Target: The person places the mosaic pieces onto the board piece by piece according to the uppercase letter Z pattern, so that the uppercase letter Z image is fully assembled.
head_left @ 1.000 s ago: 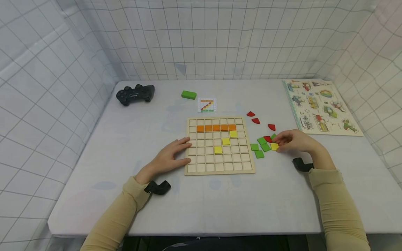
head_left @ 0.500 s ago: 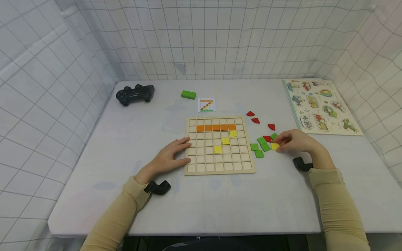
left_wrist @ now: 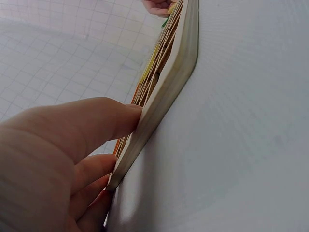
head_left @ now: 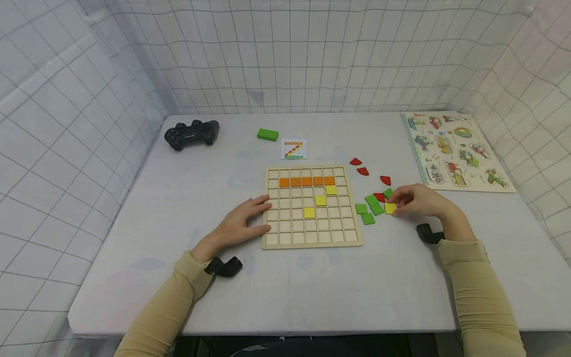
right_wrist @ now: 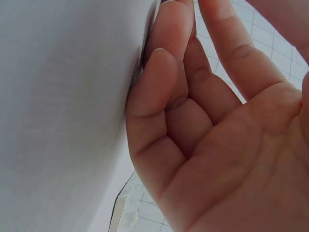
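In the head view a wooden grid board (head_left: 312, 246) lies on the table, with a row of orange tiles (head_left: 307, 182) and a few yellow squares (head_left: 310, 212) in its cells. My left hand (head_left: 243, 223) rests on the board's left edge, its fingers fairly straight; the left wrist view shows the thumb (left_wrist: 111, 118) against the rim. Right of the board, my right hand (head_left: 415, 202) pinches a yellow square tile (head_left: 390, 208) between thumb and fingertips. Close to it lie several green tiles (head_left: 376, 209) and red quarter-round pieces (head_left: 363, 171). The right wrist view hides the tile.
Behind the board lie a small pattern card (head_left: 294, 149) and a green block (head_left: 268, 134). A black game controller (head_left: 193, 134) sits at the back left. On the back right lies a picture puzzle board (head_left: 457, 151). White gridded cloth (head_left: 312, 59) encloses the table.
The right fingers shift very slightly at the yellow tile, and a bit more of that tile shows. My left hand and the board stay put.
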